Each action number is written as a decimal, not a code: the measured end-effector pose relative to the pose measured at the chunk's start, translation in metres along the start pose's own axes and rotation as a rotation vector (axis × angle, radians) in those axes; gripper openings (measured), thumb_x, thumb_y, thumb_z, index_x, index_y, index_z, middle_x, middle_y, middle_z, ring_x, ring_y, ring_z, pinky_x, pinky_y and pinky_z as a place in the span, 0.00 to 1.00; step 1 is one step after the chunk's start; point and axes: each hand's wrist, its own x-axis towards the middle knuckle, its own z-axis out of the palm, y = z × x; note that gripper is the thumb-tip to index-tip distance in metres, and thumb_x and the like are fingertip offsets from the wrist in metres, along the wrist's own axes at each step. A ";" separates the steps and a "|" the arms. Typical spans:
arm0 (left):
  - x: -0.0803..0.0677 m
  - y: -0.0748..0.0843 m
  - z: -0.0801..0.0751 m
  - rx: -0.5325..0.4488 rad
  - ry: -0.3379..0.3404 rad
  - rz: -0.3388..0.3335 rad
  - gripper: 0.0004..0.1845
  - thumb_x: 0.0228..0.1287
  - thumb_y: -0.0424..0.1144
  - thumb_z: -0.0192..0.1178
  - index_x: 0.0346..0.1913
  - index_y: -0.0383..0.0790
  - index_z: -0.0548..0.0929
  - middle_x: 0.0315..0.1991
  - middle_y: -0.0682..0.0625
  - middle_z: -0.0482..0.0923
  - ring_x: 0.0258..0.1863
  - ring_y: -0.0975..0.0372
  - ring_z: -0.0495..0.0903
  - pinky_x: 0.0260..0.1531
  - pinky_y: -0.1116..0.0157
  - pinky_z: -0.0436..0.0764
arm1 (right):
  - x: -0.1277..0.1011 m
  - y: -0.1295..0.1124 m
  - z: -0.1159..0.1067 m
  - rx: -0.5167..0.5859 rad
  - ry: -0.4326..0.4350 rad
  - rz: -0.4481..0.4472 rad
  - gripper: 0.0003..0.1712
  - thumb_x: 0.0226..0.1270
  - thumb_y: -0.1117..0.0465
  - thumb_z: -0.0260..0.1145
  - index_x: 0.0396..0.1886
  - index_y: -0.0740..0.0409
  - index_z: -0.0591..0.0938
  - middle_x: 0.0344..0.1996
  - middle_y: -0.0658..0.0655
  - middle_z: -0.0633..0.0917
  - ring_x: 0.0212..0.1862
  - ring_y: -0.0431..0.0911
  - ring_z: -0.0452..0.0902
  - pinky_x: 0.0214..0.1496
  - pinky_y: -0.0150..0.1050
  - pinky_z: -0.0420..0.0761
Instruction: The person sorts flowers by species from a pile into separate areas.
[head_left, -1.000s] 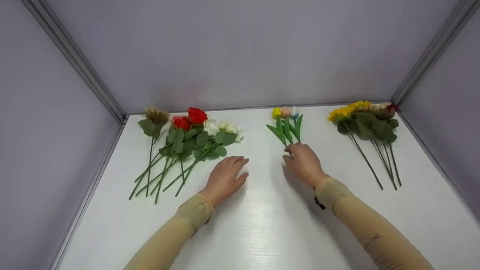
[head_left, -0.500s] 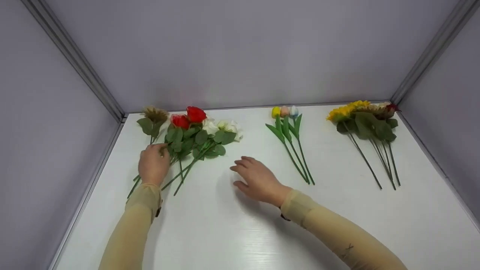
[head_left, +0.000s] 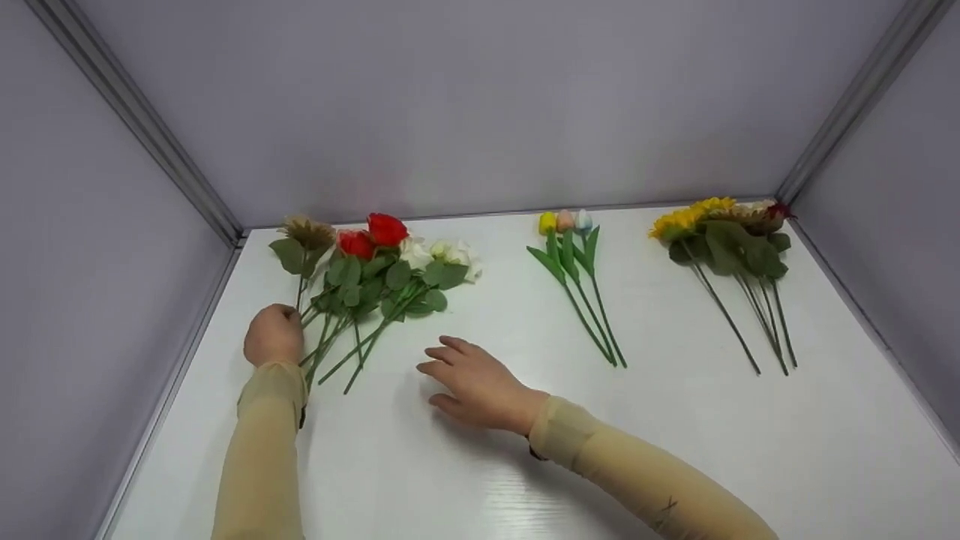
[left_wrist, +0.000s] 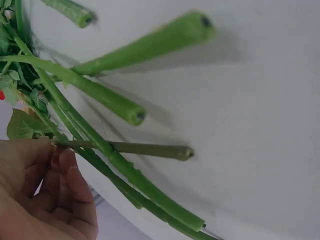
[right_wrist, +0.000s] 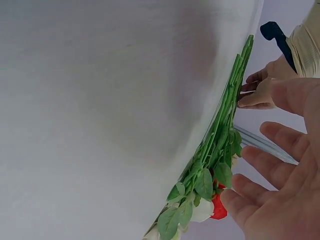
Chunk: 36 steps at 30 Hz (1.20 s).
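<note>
**Left fingers on a stem at the table's nine o'clock edge**

We're looking down on a glossy white table [head_left: 480, 465], boxed in by matte grey walls [head_left: 480, 97] with metal corner strips. The whole six o'clock half of the tabletop is bare, smooth and reflective, and wide gaps separate the three flower groups along the twelve o'clock side.

At ten o'clock lies the biggest bundle, the rose bunch [head_left: 375, 270]: red and white fabric-looking heads, rounded matte leaves, thin green stems fanning toward seven o'clock and ending close to the table's left edge. At two o'clock the sunflower bunch [head_left: 724, 240] lies near the right wall, with yellow heads and dark leaves. At twelve o'clock sit three small tulips [head_left: 574, 255], with smooth bud heads and blade-shaped leaves.

Our left hand [head_left: 274, 336] sits at nine o'clock, fingers curled, and the wrist view shows fingertips [left_wrist: 62, 162] pinching a thin brownish stem [left_wrist: 145, 149] where it crosses the thicker, waxy green ones. Our right hand [head_left: 472, 379] hovers at centre with fingers spread and relaxed, holding nothing, just off the stem ends, palm toward the table.
</note>
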 end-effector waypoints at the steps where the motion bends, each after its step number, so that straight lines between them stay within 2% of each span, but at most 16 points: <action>1: 0.000 0.000 0.000 -0.007 -0.007 -0.006 0.17 0.78 0.35 0.51 0.56 0.27 0.84 0.55 0.32 0.82 0.54 0.39 0.80 0.51 0.41 0.79 | -0.002 0.002 0.000 0.002 0.001 0.005 0.27 0.75 0.51 0.66 0.69 0.54 0.77 0.69 0.59 0.76 0.75 0.58 0.63 0.79 0.44 0.57; 6: 0.002 0.003 0.000 -0.050 -0.044 -0.046 0.17 0.76 0.35 0.51 0.55 0.26 0.84 0.55 0.31 0.81 0.55 0.39 0.79 0.54 0.43 0.78 | -0.008 0.011 -0.001 0.006 0.010 0.021 0.25 0.75 0.51 0.66 0.67 0.55 0.78 0.67 0.59 0.77 0.74 0.58 0.64 0.79 0.43 0.56; 14: 0.000 0.004 -0.015 -0.182 -0.056 -0.082 0.19 0.73 0.36 0.51 0.56 0.25 0.83 0.55 0.30 0.81 0.55 0.40 0.79 0.56 0.45 0.77 | -0.011 0.019 0.000 0.049 0.015 0.044 0.24 0.75 0.52 0.66 0.65 0.56 0.80 0.67 0.60 0.78 0.73 0.59 0.65 0.78 0.44 0.58; 17: 0.001 0.008 -0.020 -0.239 -0.040 -0.064 0.20 0.74 0.37 0.52 0.57 0.25 0.82 0.55 0.30 0.80 0.55 0.41 0.79 0.55 0.46 0.77 | -0.014 0.023 -0.001 0.083 0.022 0.063 0.23 0.76 0.53 0.66 0.65 0.56 0.81 0.67 0.60 0.77 0.73 0.59 0.65 0.77 0.45 0.60; 20: 0.000 0.018 -0.025 -0.288 -0.036 -0.019 0.19 0.75 0.38 0.53 0.58 0.26 0.82 0.55 0.31 0.80 0.54 0.43 0.79 0.53 0.49 0.79 | -0.017 0.027 -0.003 0.120 0.039 0.087 0.22 0.76 0.53 0.66 0.64 0.56 0.81 0.66 0.60 0.78 0.73 0.59 0.65 0.76 0.47 0.63; 24: -0.005 0.046 -0.031 -0.383 -0.090 0.037 0.20 0.76 0.40 0.56 0.60 0.29 0.82 0.54 0.34 0.81 0.48 0.49 0.81 0.46 0.58 0.81 | -0.022 0.033 -0.007 0.191 0.082 0.120 0.21 0.76 0.54 0.66 0.63 0.56 0.82 0.65 0.60 0.79 0.72 0.58 0.67 0.75 0.48 0.65; 28: -0.018 0.085 -0.028 -0.534 -0.230 0.056 0.21 0.76 0.41 0.58 0.63 0.31 0.80 0.54 0.39 0.79 0.45 0.55 0.80 0.46 0.61 0.83 | -0.026 0.039 -0.013 0.271 0.149 0.169 0.19 0.76 0.57 0.66 0.61 0.58 0.83 0.61 0.59 0.81 0.67 0.55 0.72 0.70 0.48 0.71; 32: -0.041 0.125 -0.010 -0.694 -0.393 0.054 0.21 0.75 0.41 0.62 0.63 0.32 0.80 0.54 0.41 0.78 0.42 0.56 0.80 0.50 0.58 0.84 | -0.033 0.044 -0.019 0.429 0.195 0.295 0.16 0.76 0.58 0.65 0.59 0.56 0.84 0.55 0.54 0.84 0.58 0.49 0.79 0.61 0.46 0.78; 36: -0.069 0.159 0.020 -0.832 -0.511 0.068 0.18 0.72 0.38 0.65 0.59 0.31 0.82 0.52 0.39 0.80 0.42 0.55 0.81 0.49 0.59 0.85 | -0.042 0.048 -0.026 0.716 0.204 0.438 0.16 0.77 0.56 0.64 0.59 0.55 0.85 0.51 0.54 0.86 0.48 0.46 0.82 0.51 0.44 0.83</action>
